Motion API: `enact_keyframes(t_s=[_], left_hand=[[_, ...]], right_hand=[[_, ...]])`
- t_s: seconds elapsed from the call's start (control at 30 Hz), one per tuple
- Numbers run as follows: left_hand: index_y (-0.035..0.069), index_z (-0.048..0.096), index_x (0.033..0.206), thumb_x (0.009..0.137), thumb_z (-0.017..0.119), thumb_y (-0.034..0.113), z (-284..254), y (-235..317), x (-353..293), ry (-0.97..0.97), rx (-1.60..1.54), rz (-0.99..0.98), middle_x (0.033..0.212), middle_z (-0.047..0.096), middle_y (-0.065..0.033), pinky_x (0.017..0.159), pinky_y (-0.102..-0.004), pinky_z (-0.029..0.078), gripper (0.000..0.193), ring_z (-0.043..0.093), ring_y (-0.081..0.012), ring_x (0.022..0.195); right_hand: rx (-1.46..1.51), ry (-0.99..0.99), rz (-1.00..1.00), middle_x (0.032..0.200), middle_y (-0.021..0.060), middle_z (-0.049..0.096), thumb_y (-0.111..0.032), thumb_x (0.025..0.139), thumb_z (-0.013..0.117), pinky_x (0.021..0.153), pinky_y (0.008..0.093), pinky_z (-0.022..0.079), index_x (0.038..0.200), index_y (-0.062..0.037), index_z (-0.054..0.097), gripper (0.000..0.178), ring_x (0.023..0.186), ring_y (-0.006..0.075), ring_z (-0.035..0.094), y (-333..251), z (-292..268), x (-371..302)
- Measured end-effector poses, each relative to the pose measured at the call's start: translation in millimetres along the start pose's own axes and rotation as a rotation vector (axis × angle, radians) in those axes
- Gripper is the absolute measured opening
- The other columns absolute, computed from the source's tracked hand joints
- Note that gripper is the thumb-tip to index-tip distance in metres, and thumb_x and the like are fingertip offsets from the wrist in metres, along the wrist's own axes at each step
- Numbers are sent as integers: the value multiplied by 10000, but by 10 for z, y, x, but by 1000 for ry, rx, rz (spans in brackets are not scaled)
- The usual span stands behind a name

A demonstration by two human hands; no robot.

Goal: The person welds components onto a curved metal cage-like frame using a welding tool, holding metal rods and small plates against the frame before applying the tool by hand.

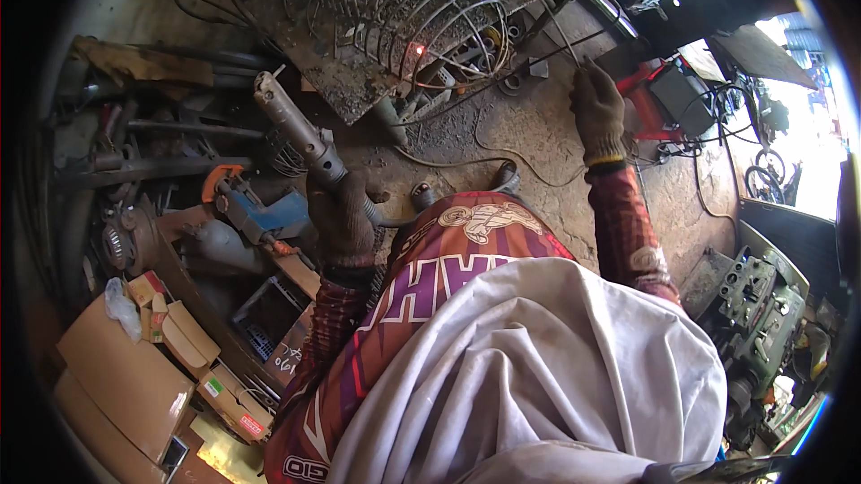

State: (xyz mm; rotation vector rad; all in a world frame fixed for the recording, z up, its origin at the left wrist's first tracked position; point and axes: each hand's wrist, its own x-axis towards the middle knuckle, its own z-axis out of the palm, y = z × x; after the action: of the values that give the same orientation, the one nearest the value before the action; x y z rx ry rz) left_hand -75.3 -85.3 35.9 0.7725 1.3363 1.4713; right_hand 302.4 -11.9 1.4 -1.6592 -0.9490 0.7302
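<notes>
My left hand [344,226], in a dark knitted work glove, is closed around the lower end of a stout grey metal tube [296,130]. The tube has round holes near my grip and a narrower far tip, and it slants up and to the left. My right hand [599,116], gloved too, is closed on a thin metal rod [559,29] that runs up and leftward from the fist. Beyond both hands, a rounded cage of bent metal rods [446,10] rests on a dark, gritty metal plate [345,94]. A small spot on the cage glows red.
A red and grey machine with cables [677,98] stands to the right. At the left lie metal bars [161,174], an orange and blue tool [260,210] and cardboard boxes [126,367]. A greenish metal machine [758,305] is at lower right. A cable [529,161] crosses the floor.
</notes>
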Motion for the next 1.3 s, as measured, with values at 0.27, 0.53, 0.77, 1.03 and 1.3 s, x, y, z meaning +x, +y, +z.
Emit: enact_keyframes(t_s=[0.27, 0.53, 0.77, 1.03, 1.3], left_hand=[[16, 569, 1147, 910, 593, 161, 811, 160, -326, 111, 135, 102, 779, 642, -71, 587, -295, 523, 278, 621, -155, 653], [19, 571, 1083, 940, 587, 186, 1463, -40, -780, 203, 156, 127, 770, 618, -77, 571, -300, 523, 220, 608, -165, 649], [-20, 580, 1156, 961, 570, 206, 2041, -69, -702, 125, 165, 221, 964, 652, -103, 689, -323, 537, 298, 638, -187, 769], [-5, 505, 1326, 926, 631, 143, 3678, 197, -277, -418, 291, 245, 1092, 616, -80, 887, -346, 497, 445, 591, -176, 973], [33, 494, 1339, 931, 648, 93, 4460, 106, -240, -798, 120, 174, 1138, 573, -51, 886, -305, 508, 440, 572, -131, 1009]], right_hand=[[-694, -273, -631, 1063, 145, 723, -366, 966, 595, 857, 452, 538, 1285, -178, 660, 376, 1004, 354, 687, -228, 467, 1420], [-873, -445, -828, 1075, 164, 705, -449, 899, 647, 861, 488, 523, 1361, -189, 590, 533, 1042, 353, 665, -392, 789, 1993], [-70, -425, -541, 1137, 205, 663, -317, 902, 720, 908, 419, 526, 1337, -8, 575, 552, 1041, 316, 669, -301, -240, 1127], [326, -420, -693, 1283, 253, 578, -632, 970, 506, 994, 445, 479, 1483, 59, 367, 871, 1145, 376, 612, -584, -800, 737], [319, -196, -478, 1391, 257, 514, -687, 958, 471, 1060, 433, 434, 1479, 56, 385, 911, 1296, 365, 536, -228, -1248, 1013]])
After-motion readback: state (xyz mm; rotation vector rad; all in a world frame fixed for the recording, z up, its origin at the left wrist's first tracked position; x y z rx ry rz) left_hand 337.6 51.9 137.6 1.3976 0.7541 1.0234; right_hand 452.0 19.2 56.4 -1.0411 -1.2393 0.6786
